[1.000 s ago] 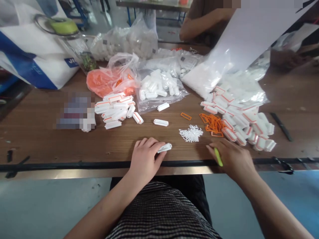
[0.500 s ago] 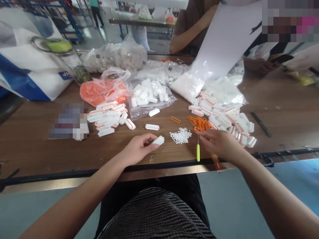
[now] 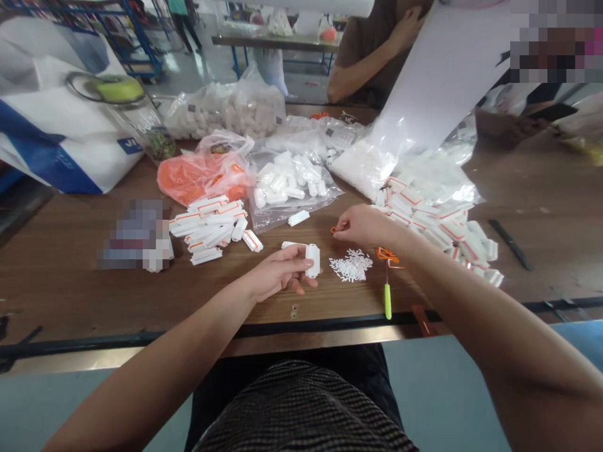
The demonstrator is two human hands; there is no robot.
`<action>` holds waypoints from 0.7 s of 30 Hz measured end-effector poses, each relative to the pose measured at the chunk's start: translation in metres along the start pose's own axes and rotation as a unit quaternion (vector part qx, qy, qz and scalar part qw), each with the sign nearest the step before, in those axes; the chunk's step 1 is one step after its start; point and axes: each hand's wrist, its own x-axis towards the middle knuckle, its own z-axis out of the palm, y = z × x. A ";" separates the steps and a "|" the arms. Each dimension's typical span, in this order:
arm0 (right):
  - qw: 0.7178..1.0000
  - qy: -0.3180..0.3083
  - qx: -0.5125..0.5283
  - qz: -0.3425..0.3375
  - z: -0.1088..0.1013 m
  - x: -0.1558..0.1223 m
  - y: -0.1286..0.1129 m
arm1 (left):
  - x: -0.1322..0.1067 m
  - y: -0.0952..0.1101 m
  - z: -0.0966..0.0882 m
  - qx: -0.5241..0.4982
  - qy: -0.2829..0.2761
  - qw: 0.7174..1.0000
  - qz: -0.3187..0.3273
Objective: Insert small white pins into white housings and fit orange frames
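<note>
My left hand (image 3: 285, 271) is closed on a white plastic housing (image 3: 313, 261), tilted upright between thumb and fingers. My right hand (image 3: 360, 225) pinches an orange rectangular frame (image 3: 333, 230), mostly hidden by the fingers, just above or at the table. A heap of tiny white pieces (image 3: 351, 265) lies between my hands. Under my right forearm are more orange frames (image 3: 387, 254), partly covered. A yellow-green-handled tool (image 3: 387, 301) with a thin shaft lies beside them. Another white housing (image 3: 298, 218) rests farther back, and one more lies partly behind my left hand.
Left of centre is a pile of white housings with orange strips (image 3: 217, 221); a larger pile (image 3: 438, 229) lies right. Behind stand an orange-filled bag (image 3: 202, 176), a bag of white housings (image 3: 287, 179) and a bottle (image 3: 141, 116). A black strip-like tool (image 3: 510, 243) lies far right. Another person's arm (image 3: 362, 69) is across the table.
My right hand has moved left and away from me, from the orange heap to the single orange frame. My left hand has raised and turned the white housing more upright.
</note>
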 end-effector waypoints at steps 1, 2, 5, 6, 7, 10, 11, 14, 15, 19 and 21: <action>1.000 0.003 -0.005 0.005 0.002 -0.001 0.000 | 0.000 -0.001 -0.001 -0.003 0.000 1.000 0.001; 1.000 0.009 -0.007 0.009 0.004 -0.002 -0.001 | 0.000 -0.001 -0.001 -0.002 0.000 1.000 0.006; 1.000 0.027 0.005 0.014 0.010 -0.005 -0.002 | -0.001 -0.002 0.001 0.014 -0.003 0.999 0.044; 0.999 0.031 0.014 0.016 0.011 -0.007 -0.002 | -0.001 -0.002 0.002 0.020 -0.002 0.998 0.055; 0.999 0.035 0.022 0.019 0.011 -0.009 -0.002 | -0.001 -0.003 0.002 0.025 0.001 0.998 0.060; 0.993 0.044 0.103 0.035 0.010 -0.026 -0.007 | -0.001 -0.005 0.004 0.036 0.026 0.997 0.059; 0.984 0.047 0.167 0.043 0.009 -0.035 -0.010 | -0.001 -0.006 0.005 0.040 0.034 0.997 0.059; 0.949 0.074 0.305 0.036 0.010 -0.064 -0.028 | 0.000 -0.010 0.007 0.055 0.044 0.995 0.075; 0.944 0.086 0.316 0.032 0.012 -0.073 -0.036 | 0.001 -0.012 0.008 0.060 0.042 0.994 0.081; 0.946 0.129 0.298 0.026 0.023 -0.093 -0.060 | 0.003 -0.017 0.011 0.070 0.028 0.993 0.095; 0.948 0.142 0.282 0.032 0.028 -0.096 -0.066 | 0.003 -0.019 0.012 0.066 0.025 0.992 0.101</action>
